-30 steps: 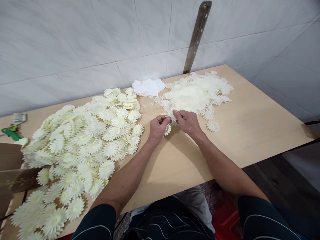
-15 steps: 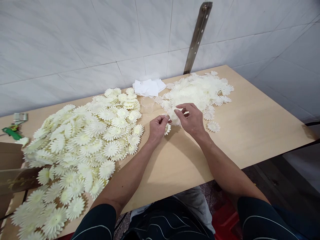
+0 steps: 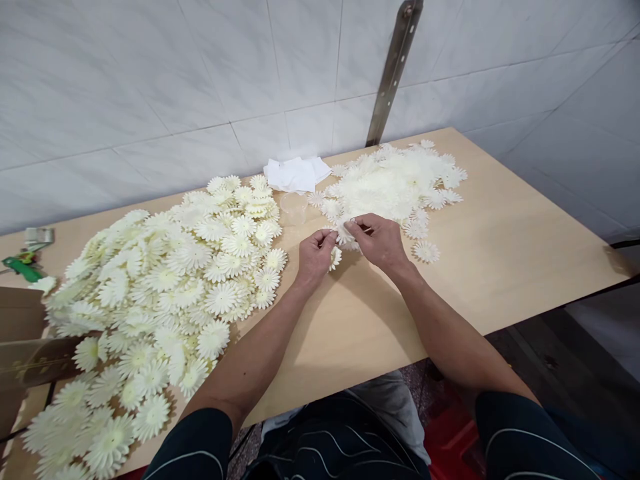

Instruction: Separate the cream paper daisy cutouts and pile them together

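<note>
A cream artificial flower (image 3: 335, 258) shows partly below the fingers of my left hand (image 3: 314, 257), which pinches it between thumb and fingertips. Just to the right, my right hand (image 3: 383, 241) has thumb and forefinger pressed together at the near edge of a pile of flat white flower pieces (image 3: 385, 183). What sits in that pinch, if anything, is too small to make out. Both hands hover over the table (image 3: 350, 333), close together. A large heap of layered cream flowers (image 3: 190, 257) lies left of my left hand.
White papers (image 3: 295, 175) and a clear round plastic tub (image 3: 294, 207) stand near the wall. A single flower piece (image 3: 426, 251) lies right of my right hand. A green-handled tool (image 3: 24, 268) and a cardboard box (image 3: 20, 317) are at far left. A metal bracket (image 3: 393, 77) rises behind.
My right thumb and fingertips have closed together and moved slightly down and left, nearer my left hand. My left hand keeps its pinch on the flower.
</note>
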Demonstrator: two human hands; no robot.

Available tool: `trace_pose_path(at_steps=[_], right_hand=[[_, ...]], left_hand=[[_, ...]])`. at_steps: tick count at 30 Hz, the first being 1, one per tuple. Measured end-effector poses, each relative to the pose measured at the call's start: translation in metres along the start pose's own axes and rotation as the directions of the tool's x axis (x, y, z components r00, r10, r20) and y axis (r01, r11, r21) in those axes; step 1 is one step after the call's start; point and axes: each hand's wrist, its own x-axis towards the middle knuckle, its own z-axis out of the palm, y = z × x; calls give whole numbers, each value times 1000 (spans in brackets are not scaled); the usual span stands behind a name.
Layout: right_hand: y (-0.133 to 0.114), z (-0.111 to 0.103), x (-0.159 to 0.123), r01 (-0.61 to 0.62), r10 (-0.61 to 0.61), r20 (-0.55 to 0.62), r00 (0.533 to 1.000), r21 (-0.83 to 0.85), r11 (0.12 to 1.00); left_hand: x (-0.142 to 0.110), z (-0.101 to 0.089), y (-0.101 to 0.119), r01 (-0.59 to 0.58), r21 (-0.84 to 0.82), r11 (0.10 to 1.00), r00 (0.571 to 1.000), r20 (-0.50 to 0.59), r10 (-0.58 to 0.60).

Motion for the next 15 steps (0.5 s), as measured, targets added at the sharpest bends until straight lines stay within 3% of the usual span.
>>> trace_pose_path(at_steps=[5,9,12,15], right_hand=[[-2,-5,2,-102,108,-105,989,62,993],[9,-16,10,-133,132,-235,963,11,991],[29,-30,18,-80,24,-351,936,-146,986],[47,-45,25,-30,-129,-395,909,-372,928]], left_hand=[[0,0,-1,7,21,1000,1000,-25,-6],[-1,1,0,7,39,999,999,-51,-5],[-1,2,1,20,50,999,998,-57,-18],[-1,2,2,22,54,998,998,-58,-19]])
